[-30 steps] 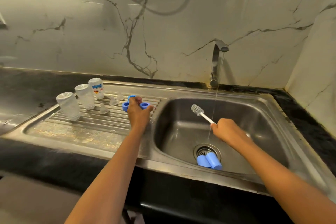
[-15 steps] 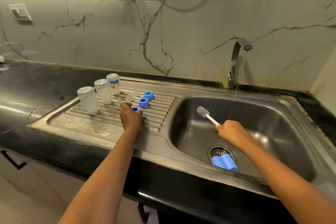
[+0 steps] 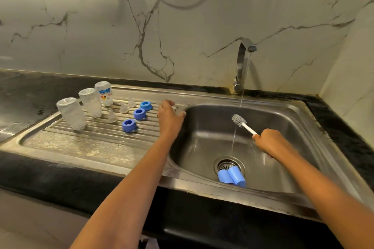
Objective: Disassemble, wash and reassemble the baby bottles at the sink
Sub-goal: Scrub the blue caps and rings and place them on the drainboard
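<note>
Three clear bottle bodies [image 3: 90, 105] stand upside down on the ribbed drainboard [image 3: 81, 143]. Beside them lie three clear teats [image 3: 112, 117] and three blue collar rings [image 3: 129, 125]. My left hand [image 3: 169, 117] hovers empty over the drainboard's right end at the basin's rim, fingers relaxed. My right hand [image 3: 270, 142] grips the white handle of a grey bottle brush [image 3: 239, 120] above the basin, bristles near the water stream. Two light blue caps [image 3: 231, 176] lie on the drain.
The tap [image 3: 242, 62] runs a thin stream into the steel basin [image 3: 283, 127]. Black counter [image 3: 24, 95] surrounds the sink, with a marble wall behind and cables hanging above.
My left hand let go of the blue ring on the drainboard and moved right toward the basin rim. The right hand kept holding the brush.
</note>
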The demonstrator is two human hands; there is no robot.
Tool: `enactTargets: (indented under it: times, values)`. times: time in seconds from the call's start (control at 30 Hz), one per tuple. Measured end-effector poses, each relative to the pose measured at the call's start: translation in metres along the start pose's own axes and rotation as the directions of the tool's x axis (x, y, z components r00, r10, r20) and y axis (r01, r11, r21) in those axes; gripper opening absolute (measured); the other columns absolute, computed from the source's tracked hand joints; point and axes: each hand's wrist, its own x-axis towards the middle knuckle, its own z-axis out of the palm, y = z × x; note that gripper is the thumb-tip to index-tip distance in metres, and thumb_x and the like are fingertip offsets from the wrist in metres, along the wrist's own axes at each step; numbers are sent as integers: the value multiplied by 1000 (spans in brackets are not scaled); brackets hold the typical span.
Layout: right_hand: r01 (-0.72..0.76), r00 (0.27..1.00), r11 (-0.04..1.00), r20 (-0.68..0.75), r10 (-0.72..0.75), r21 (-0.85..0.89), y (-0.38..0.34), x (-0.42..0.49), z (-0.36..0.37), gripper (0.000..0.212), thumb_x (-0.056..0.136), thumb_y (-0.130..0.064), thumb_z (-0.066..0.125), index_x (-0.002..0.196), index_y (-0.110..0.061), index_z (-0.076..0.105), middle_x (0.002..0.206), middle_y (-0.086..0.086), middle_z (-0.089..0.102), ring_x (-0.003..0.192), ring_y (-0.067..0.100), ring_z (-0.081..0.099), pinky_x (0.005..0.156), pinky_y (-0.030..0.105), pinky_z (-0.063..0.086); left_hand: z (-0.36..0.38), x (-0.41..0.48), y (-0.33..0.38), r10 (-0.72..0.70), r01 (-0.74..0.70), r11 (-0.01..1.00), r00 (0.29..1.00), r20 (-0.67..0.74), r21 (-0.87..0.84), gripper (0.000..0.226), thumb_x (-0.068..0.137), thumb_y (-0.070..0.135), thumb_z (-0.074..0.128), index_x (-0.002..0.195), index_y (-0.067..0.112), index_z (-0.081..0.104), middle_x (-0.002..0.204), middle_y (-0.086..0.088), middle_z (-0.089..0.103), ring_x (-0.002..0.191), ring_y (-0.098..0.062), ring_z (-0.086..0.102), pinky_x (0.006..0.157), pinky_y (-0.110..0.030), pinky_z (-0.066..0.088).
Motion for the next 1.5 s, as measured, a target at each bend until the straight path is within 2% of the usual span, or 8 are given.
enactTargets:
  times: [0.23,0.47,0.73,0.97,1.07,1.27,1.4,1.5]
  values:
    - [-65,998,997,18,66,-49,30,7,-7,31,97,-33,42,101,-9,61,80,6,54,76,27,57,62,29,40,76,-13,7,165,-248,956,899,405,160,39,81,23,75,114,16,56,121,-6,54,113,-19,50,88,-25,37]
    - [-78,995,994,63,83,-77,40,17,6,27,98,-30,42,96,-9,60,77,7,53,74,26,56,55,27,38,120,-31,10,72,-600,767,436,897,230,49,76,32,79,118,15,59,125,-6,55,114,-22,52,89,-26,41]
    - [-82,993,995,81,87,-56,40,19,6,30,98,-27,42,106,-6,61,89,10,52,78,26,51,51,27,32,138,-60,-1,42,-788,615,-14,999,-37,59,60,26,91,110,20,59,117,0,47,107,-19,48,93,-31,44]
    - [-71,994,996,83,75,-60,40,19,4,34,99,-29,42,109,-2,61,98,15,60,79,28,54,61,28,38,142,-75,3,164,-902,346,-213,963,-259,45,67,28,85,109,24,70,127,-4,44,120,-20,37,91,-19,25]
    - [-67,994,996,81,72,-63,39,19,4,35,99,-29,42,109,-2,61,94,13,56,79,28,54,66,30,39,147,-76,-2,167,-894,381,-185,968,-237,34,69,29,84,100,20,74,126,-4,45,119,-19,38,90,-19,27]
    - [-81,994,995,73,86,-66,38,19,2,34,99,-30,42,111,-4,61,94,12,57,79,26,53,63,30,39,144,-59,-1,161,-671,735,35,986,-96,22,71,29,84,84,17,70,120,1,53,99,-6,48,80,-14,35]
    - [-112,993,992,26,114,-57,36,17,0,34,99,-31,42,116,-7,60,102,11,59,86,28,58,70,31,41,139,-39,3,124,-152,985,309,943,-80,26,81,22,77,86,0,65,90,-7,59,82,-13,54,77,-26,43]
    - [-120,993,991,13,121,-53,35,16,-2,35,99,-31,43,120,-8,60,116,12,61,100,31,61,73,32,41,140,-26,13,1,209,970,512,859,-126,19,89,23,68,92,6,59,89,-6,61,82,-13,59,74,-23,51]
